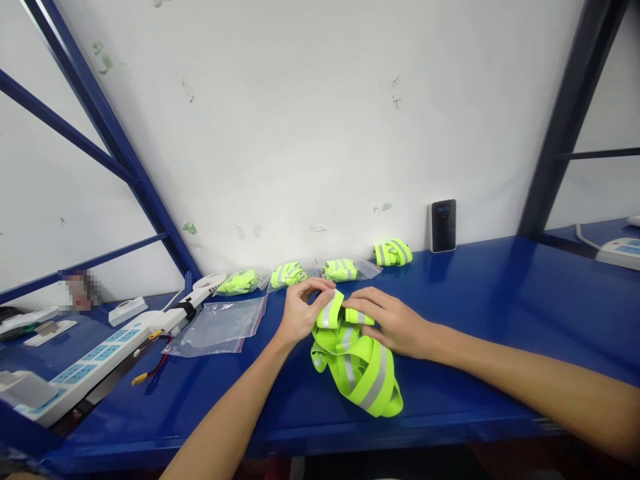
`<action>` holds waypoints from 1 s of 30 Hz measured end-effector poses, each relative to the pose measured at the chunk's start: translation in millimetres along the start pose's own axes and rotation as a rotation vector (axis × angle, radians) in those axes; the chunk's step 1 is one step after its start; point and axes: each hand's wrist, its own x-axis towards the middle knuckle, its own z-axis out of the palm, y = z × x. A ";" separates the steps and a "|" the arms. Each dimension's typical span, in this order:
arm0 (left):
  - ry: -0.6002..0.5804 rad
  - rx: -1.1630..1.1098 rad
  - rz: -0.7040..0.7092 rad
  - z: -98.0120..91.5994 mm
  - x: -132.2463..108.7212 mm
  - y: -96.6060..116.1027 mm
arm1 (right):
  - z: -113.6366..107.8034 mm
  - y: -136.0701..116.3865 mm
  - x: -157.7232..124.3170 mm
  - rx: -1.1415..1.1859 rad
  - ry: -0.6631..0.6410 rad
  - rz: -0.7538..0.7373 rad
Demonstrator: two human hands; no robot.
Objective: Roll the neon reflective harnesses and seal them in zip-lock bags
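A neon yellow strap with grey reflective stripes [360, 370] lies bunched on the blue shelf [475, 300] in front of me. My left hand [303, 310] pinches the top fold of the strap between thumb and fingers. My right hand [393, 320] presses down on the strap's upper end from the right, fingers closed over it. Both hands hold the same folded end; the loose loops trail toward me.
An empty clear zip bag [220, 327] lies left of my hands. Three bagged folded straps [287, 275] and one unbagged folded strap [393, 252] line the wall. A black phone [443, 225] leans on the wall. A white power strip [95, 363] and small fan [207, 283] sit left.
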 end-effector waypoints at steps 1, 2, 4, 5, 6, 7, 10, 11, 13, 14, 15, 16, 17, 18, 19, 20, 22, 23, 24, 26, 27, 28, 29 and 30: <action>-0.010 0.009 -0.003 0.5 -0.2 2.1 | -0.7 -1.2 0.4 0.015 0.019 0.001; -0.025 0.002 -0.007 1.0 -0.3 4.0 | -1.7 -2.8 1.2 0.044 0.057 0.019; -0.072 -0.060 -0.013 1.7 -0.7 7.4 | -4.4 -7.3 4.6 0.153 0.174 0.128; -0.094 -0.095 -0.015 1.8 -1.0 9.1 | -6.3 -9.9 7.1 0.245 0.243 0.215; -0.110 -0.116 -0.022 1.7 -1.5 10.7 | -8.5 -12.5 9.9 0.359 0.303 0.312; -0.124 -0.116 -0.034 1.4 -2.2 12.4 | -10.7 -14.7 12.9 0.489 0.339 0.410; -0.191 -0.029 -0.083 -0.1 -5.4 17.9 | -16.5 -17.5 20.7 0.866 0.345 0.630; -0.219 0.025 -0.079 -0.8 -6.5 19.5 | -17.5 -17.0 22.4 0.950 0.340 0.686; -0.256 0.186 -0.002 -1.9 -8.4 21.8 | -18.0 -14.7 24.0 1.060 0.353 0.785; -0.251 0.282 0.068 -2.2 -9.0 22.0 | -17.6 -13.2 24.3 1.097 0.360 0.828; -0.236 0.371 0.141 -2.2 -9.3 21.6 | -17.0 -11.8 24.3 1.124 0.360 0.864; -0.215 0.441 0.201 -1.8 -9.3 20.6 | -16.4 -10.5 24.2 1.143 0.352 0.891; -0.192 0.481 0.237 -1.1 -9.1 18.9 | -16.0 -9.6 23.9 1.160 0.338 0.905; -0.167 0.490 0.243 -0.2 -8.8 16.8 | -16.1 -8.9 23.5 1.175 0.321 0.907; -0.137 0.469 0.217 0.9 -8.2 14.5 | -16.6 -8.3 22.9 1.189 0.296 0.890; -0.101 0.422 0.166 2.1 -7.5 12.1 | -17.6 -8.0 21.9 1.193 0.261 0.850; -0.012 0.261 0.031 4.6 -5.8 8.1 | -20.6 -7.1 18.7 1.111 0.167 0.717; 0.029 0.176 -0.036 5.8 -4.9 6.5 | -22.0 -6.5 16.6 1.003 0.120 0.638; 0.062 0.102 -0.093 7.0 -4.0 5.2 | -23.1 -5.7 14.3 0.850 0.081 0.564; 0.088 -0.001 -0.173 9.3 -2.7 2.6 | -23.9 -3.2 10.0 0.487 0.047 0.448; 0.079 -0.039 -0.208 10.4 -2.3 1.1 | -23.4 -1.7 8.3 0.322 0.049 0.400; 0.062 -0.080 -0.244 11.4 -2.1 -0.8 | -22.7 0.0 7.0 0.185 0.052 0.348; 0.042 -0.127 -0.278 12.4 -2.1 -3.0 | -21.7 1.6 6.1 0.080 0.057 0.292; 0.020 -0.172 -0.309 13.2 -2.2 -5.5 | -20.8 3.2 5.5 0.006 0.060 0.232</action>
